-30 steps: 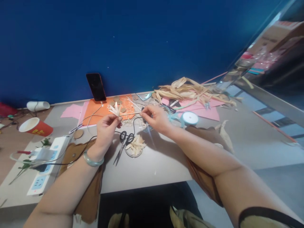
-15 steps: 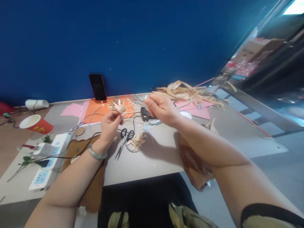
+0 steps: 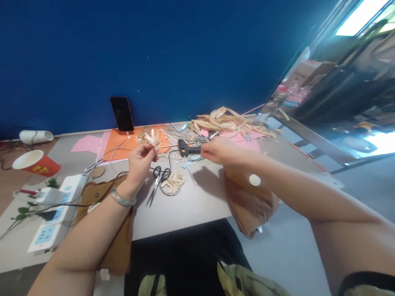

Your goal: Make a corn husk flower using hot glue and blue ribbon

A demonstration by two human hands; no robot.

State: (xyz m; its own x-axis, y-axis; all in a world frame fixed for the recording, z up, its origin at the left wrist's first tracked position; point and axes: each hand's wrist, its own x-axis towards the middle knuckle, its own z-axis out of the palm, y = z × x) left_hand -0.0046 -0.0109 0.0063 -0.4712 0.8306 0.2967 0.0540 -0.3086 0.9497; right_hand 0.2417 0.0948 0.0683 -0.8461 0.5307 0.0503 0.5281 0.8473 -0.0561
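My left hand (image 3: 140,161) pinches a small flower shape of pale dried husk strips (image 3: 152,139) between thumb and fingers, its tips pointing up. On the table to its right lies a black hot glue gun (image 3: 187,148) with a clear glue stick near it. My right hand (image 3: 220,151) is closed at the end of the gun's handle; its fingers are partly blurred. Below the left hand are black-handled scissors (image 3: 158,183). Beside them a small round dish (image 3: 170,194) holds cut husk pieces (image 3: 174,181).
A heap of dried husks (image 3: 222,119) lies at the back right. A phone (image 3: 122,114) leans on the blue wall above orange paper (image 3: 115,149). At left are a tilted red paper cup (image 3: 43,163) and a white power strip (image 3: 58,213) with cords.
My right hand has come down and to the right, from above the glue gun to its handle. My left hand still holds the husk flower. The view has shifted slightly.
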